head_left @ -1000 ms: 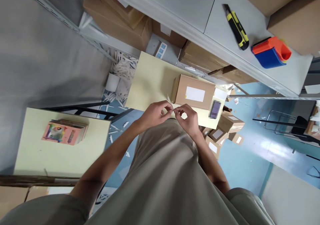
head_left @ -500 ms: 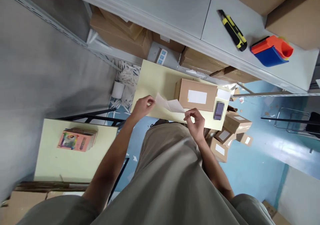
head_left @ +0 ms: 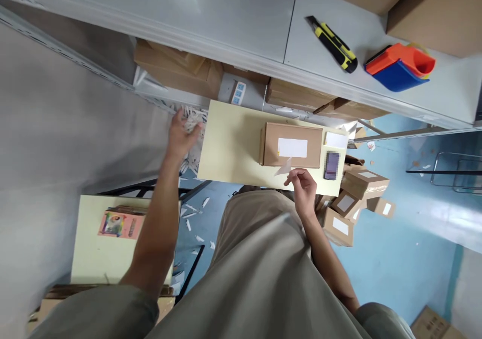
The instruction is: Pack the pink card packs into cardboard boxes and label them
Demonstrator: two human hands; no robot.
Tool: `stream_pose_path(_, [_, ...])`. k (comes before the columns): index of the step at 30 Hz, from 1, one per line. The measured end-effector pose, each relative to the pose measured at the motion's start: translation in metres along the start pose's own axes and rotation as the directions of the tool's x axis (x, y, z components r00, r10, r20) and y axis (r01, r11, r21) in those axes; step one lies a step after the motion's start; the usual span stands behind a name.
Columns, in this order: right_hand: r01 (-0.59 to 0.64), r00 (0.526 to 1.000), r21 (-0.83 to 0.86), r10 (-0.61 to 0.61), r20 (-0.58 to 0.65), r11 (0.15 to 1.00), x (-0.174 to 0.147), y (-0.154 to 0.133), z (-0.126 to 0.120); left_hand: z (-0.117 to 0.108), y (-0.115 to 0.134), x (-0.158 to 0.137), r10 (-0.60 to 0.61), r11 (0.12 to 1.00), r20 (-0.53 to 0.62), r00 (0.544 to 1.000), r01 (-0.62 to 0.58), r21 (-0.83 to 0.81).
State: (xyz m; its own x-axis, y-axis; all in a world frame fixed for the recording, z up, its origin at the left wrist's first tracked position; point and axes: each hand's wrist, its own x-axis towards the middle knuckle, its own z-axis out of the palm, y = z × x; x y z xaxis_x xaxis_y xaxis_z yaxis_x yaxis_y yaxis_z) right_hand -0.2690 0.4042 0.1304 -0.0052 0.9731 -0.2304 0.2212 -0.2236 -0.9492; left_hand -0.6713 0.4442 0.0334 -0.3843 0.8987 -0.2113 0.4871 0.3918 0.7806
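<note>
My left hand [head_left: 183,135] is spread open past the left end of the pale yellow table [head_left: 229,143], over a heap of white paper strips [head_left: 194,153]. Nothing shows in its fingers. At the table's front edge my right hand [head_left: 302,188] pinches a thin, pale, see-through slip of paper [head_left: 285,167] by its lower corner. The slip stands up just in front of a closed brown cardboard box [head_left: 269,148]. A white label [head_left: 292,147] lies flat on the box's top.
A phone [head_left: 332,165] and a white stack of labels [head_left: 336,140] lie right of the box. On the grey shelf [head_left: 233,17] are a utility knife [head_left: 333,43] and an orange-and-blue tape dispenser [head_left: 401,67]. Labelled cartons [head_left: 365,183] pile on the floor. Books [head_left: 120,223] lie on another table.
My left hand has let go of the pale paper and swung left, opening over the strips. The right hand keeps a smaller-looking piece and has shifted slightly right.
</note>
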Motion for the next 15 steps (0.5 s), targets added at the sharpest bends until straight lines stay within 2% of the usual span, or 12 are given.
stream_pose_path(1, [-0.010, 1.000, 0.017, 0.010, -0.003, 1.000, 0.003, 0.001, -0.003, 0.017, 0.024, -0.014, 0.055, 0.993, -0.017, 0.998, -0.056, -0.105])
stream_pose_path(2, [-0.019, 1.000, 0.035, 0.020, -0.005, 0.999, 0.006, 0.001, -0.006, 0.036, 0.049, -0.032, 0.137, 0.970, 0.018, 0.990, -0.131, -0.205])
stream_pose_path(4, [-0.041, 0.999, 0.075, 0.041, -0.007, 0.996, 0.012, 0.002, -0.012, 0.073, 0.099, -0.070, 0.309, 0.905, 0.173, 0.935, -0.233, -0.357])
stream_pose_path(6, [-0.062, 0.998, 0.108, 0.062, 0.003, 0.992, 0.019, 0.003, -0.020, 0.106, 0.141, -0.104, 0.399, 0.869, 0.255, 0.881, -0.275, -0.411])
stream_pose_path(7, [-0.066, 0.998, 0.117, 0.066, 0.011, 0.991, 0.022, 0.004, -0.024, 0.121, 0.156, -0.117, 0.409, 0.870, 0.275, 0.870, -0.281, -0.405])
stream_pose_path(10, [-0.054, 0.998, 0.130, 0.052, 0.021, 0.990, 0.034, 0.006, -0.040, 0.156, 0.179, -0.138, 0.359, 0.901, 0.258, 0.897, -0.262, -0.345])
stream_pose_path(15, [-0.074, 0.995, 0.140, 0.063, 0.081, 0.987, 0.051, 0.008, -0.071, 0.189, 0.182, -0.136, 0.355, 0.898, 0.213, 0.910, -0.268, -0.350])
